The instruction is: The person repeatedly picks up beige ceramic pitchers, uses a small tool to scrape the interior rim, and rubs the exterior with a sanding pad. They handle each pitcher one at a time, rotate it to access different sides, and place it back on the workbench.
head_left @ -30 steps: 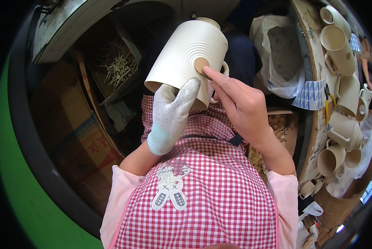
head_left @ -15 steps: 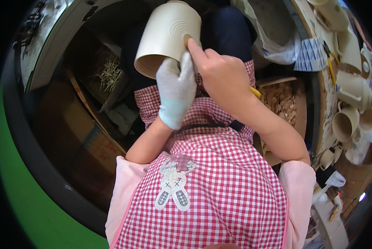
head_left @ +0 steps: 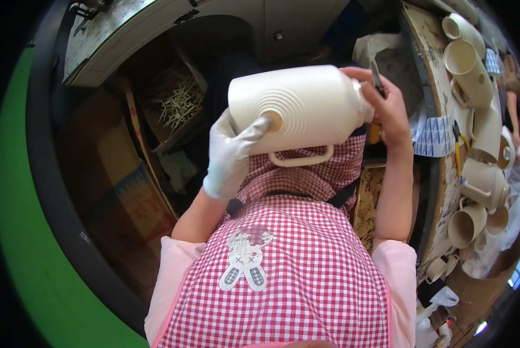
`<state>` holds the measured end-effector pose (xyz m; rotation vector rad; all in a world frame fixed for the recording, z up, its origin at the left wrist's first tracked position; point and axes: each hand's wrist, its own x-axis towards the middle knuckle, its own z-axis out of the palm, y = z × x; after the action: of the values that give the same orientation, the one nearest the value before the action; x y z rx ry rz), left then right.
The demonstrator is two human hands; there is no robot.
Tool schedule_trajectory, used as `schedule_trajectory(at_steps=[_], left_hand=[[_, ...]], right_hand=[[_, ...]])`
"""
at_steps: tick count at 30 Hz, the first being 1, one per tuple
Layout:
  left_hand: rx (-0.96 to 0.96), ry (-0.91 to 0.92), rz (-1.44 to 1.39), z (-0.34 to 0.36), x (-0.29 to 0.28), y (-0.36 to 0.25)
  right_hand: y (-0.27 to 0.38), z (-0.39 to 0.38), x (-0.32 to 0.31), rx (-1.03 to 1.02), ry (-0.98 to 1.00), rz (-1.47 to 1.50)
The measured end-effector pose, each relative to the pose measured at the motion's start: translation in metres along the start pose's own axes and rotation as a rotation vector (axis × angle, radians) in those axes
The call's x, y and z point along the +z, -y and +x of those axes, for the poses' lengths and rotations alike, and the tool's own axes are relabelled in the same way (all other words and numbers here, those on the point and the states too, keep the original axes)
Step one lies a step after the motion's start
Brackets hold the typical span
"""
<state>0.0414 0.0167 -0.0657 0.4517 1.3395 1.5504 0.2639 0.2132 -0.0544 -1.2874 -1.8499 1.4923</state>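
A cream plastic jug body [head_left: 315, 104] lies sideways across my lap, its loop handle [head_left: 300, 161] toward me. Ridged rings on its side surround a round tan disc [head_left: 274, 121]. My left hand [head_left: 232, 145], in a pale grey glove, grips the wide end at the left, with the thumb on the disc. At the narrow neck on the right is my bare right hand [head_left: 392, 110], fingers bent and partly blurred. A thin grey knife-like blade [head_left: 376, 76] sticks up from between its fingers; a bit of yellow-orange shows below the hand.
On the right, a worn workbench [head_left: 439, 214] carries several cream jugs [head_left: 467, 225], yellow-handled pliers [head_left: 460, 152] and a blue-and-white printed sheet [head_left: 434, 137]. A box of tan discs [head_left: 369, 203] sits beside my right thigh. Pale plastic scraps [head_left: 178, 104] fill a bin at the left.
The jug has turned from nearly upright to sideways, bringing its handle into view. My right hand has moved from the disc to the neck; my left thumb now rests on the disc.
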Motion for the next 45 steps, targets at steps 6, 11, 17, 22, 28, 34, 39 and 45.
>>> schedule_trajectory(at_steps=[6, 11, 17, 22, 28, 34, 39, 45], left_hand=[[0.236, 0.009, 0.069, 0.019, -0.031, -0.003], [0.507, -0.281, -0.044, 0.009, -0.090, -0.083], [0.364, -0.395, -0.177, 0.012, -0.076, -0.060], [0.282, -0.066, 0.033, 0.016, -0.015, -0.058], [0.726, -0.098, 0.751, -0.002, -0.044, -0.075], [0.540, -0.152, 0.565, -0.012, -0.115, -0.069], [1.074, -0.644, 0.685, 0.011, -0.155, -0.160], [0.756, -0.938, 1.001, 0.164, -0.223, -0.418]], right_hand=[[0.011, 0.020, -0.018, -0.242, -0.302, -0.087], [-0.032, 0.075, -0.178, -0.307, -0.613, -1.246], [-0.076, 0.072, -0.201, -0.427, -0.714, -1.301], [-0.005, 0.043, -0.047, -0.365, -0.110, 0.202], [0.063, 0.068, 0.057, 0.045, 0.190, 1.123], [0.122, 0.077, 0.113, 0.083, 0.526, 1.142], [0.109, 0.087, 0.114, -0.549, 0.084, 0.495], [0.007, 0.072, 0.072, -0.416, -0.257, -0.187]])
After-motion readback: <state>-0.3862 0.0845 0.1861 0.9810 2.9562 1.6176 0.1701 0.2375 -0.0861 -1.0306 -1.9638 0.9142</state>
